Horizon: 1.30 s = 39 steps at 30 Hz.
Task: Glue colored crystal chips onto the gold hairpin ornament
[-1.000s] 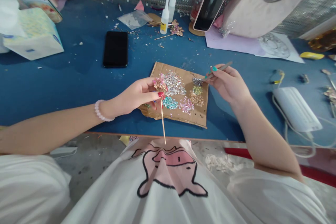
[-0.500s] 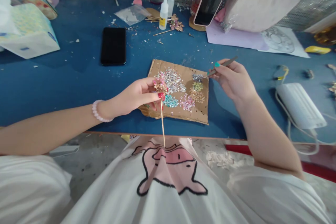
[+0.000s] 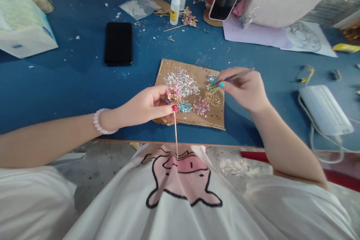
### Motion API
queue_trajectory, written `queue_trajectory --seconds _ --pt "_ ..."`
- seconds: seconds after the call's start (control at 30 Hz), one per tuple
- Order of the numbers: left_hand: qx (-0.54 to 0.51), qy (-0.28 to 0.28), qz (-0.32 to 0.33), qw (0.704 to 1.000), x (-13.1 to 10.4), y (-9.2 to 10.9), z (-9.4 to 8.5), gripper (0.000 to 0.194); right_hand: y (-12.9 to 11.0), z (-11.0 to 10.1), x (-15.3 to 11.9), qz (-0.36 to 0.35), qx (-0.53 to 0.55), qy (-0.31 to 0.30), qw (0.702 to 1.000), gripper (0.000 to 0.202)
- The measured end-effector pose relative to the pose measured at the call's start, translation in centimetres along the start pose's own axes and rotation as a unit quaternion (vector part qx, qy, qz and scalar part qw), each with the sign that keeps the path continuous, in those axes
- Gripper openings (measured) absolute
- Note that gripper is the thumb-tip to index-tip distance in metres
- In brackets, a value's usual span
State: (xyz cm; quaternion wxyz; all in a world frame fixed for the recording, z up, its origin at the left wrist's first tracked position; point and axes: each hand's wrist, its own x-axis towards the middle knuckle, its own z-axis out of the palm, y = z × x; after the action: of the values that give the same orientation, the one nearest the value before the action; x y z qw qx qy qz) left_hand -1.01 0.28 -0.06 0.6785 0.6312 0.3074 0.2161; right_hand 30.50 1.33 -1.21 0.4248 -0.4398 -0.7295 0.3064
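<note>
My left hand (image 3: 149,105) is closed on a hairpin (image 3: 176,131), a thin gold stick with pink and gold flowers at its top, held over the left part of a cardboard sheet (image 3: 194,119). Between the fingers of my right hand (image 3: 244,87) is a pair of tweezers (image 3: 239,75), its tips low over the sheet's right side. Small rhinestones lie there in piles: a large silver pile (image 3: 182,81), a turquoise pile (image 3: 185,106), a pink pile (image 3: 201,107) and a peach pile (image 3: 212,98). My right fingertips partly cover a green pile (image 3: 211,89) and a dark silver pile (image 3: 210,78).
A black phone (image 3: 118,43) lies left of the cardboard. Behind it stand glue bottles (image 3: 174,5) beside several flower hairpins (image 3: 189,18). A tissue pack (image 3: 26,26) is far left; a white power bank (image 3: 325,110) with cables lies right. Paper sheets (image 3: 253,37) lie at the back.
My right hand has moved left and inward, bringing the tweezers from the cardboard's right edge over the piles. My left hand with the hairpin has dropped slightly nearer to me.
</note>
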Motion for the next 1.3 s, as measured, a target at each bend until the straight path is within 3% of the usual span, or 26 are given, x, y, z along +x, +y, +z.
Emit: queue_trajectory --seconds 0.13,0.2,0.4,0.67,1.3 --pt "-0.008 -0.006 -0.003 1.0 -0.1 -0.2 0.4 0.013 -2.1 1.3 -0.9 -0.146 0.037 -0.163 0.975 0.003" --pt "-0.006 -0.008 0.002 1.0 -0.1 -0.3 0.6 0.013 -2.8 2.1 -1.2 -0.194 0.022 -0.194 0.961 0.005" --pt "0.001 -0.013 0.003 1.0 -0.2 -0.4 0.7 0.012 -2.8 3.4 -1.6 -0.215 -0.023 -0.194 0.957 0.005" --pt "0.005 -0.011 0.001 1.0 -0.2 -0.4 0.6 0.012 -2.8 3.7 -1.7 -0.199 -0.027 -0.216 0.956 0.004" --pt "0.022 -0.031 0.003 0.999 -0.1 -0.8 0.5 0.011 -2.6 4.2 -1.8 -0.208 -0.029 -0.204 0.956 0.003"
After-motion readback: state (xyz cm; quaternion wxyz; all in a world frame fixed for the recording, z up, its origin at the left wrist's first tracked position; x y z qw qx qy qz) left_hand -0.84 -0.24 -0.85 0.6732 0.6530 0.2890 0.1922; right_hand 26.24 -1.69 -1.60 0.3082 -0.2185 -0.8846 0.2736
